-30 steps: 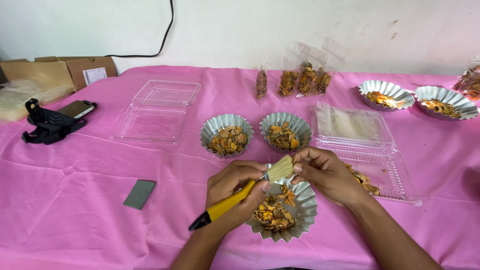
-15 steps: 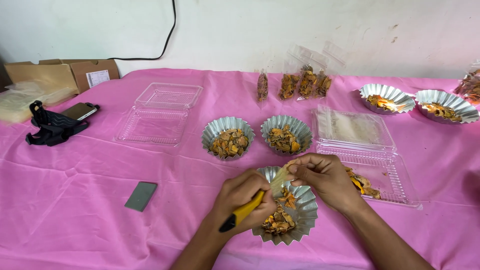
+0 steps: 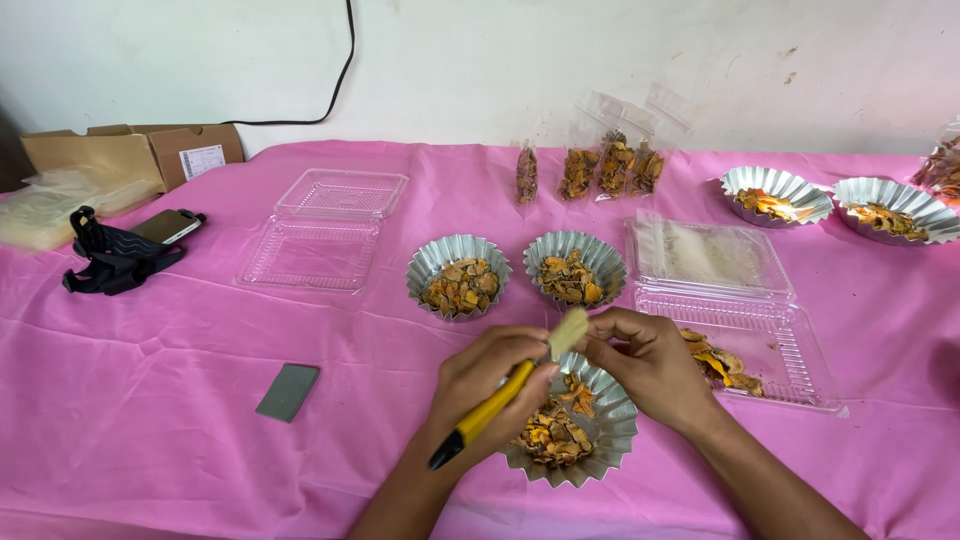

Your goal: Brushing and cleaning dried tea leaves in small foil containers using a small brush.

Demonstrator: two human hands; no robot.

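Left hand (image 3: 495, 372): closed round the yellow-handled knife (image 3: 497, 398), handle slanting down and away from the grip, blade end up toward the other hand.
Right hand (image 3: 650, 365): fingertips pinched on a pale slice (image 3: 568, 332), held just above the grip, where the knife's tip meets it.
Foil cup under the hands (image 3: 600, 452): directly below both grips, holding a heap of orange-brown dried pieces; by my reading this is the one being worked on, partly filled.
Two foil cups beyond the hands (image 3: 459, 283): just past the grips, each already holding a similar heap, so they look done.
Two more foil cups (image 3: 778, 193): well off to the right-hand side, also with pieces in them.
Open clear box (image 3: 770, 345): just beside the right hand, a few orange pieces left inside, so some stock seems to remain.
Empty clear box (image 3: 325, 235): well apart, on the left hand's side.
Small bags (image 3: 610, 160): far side, already filled.
Pink cloth (image 3: 150, 400): under everything.
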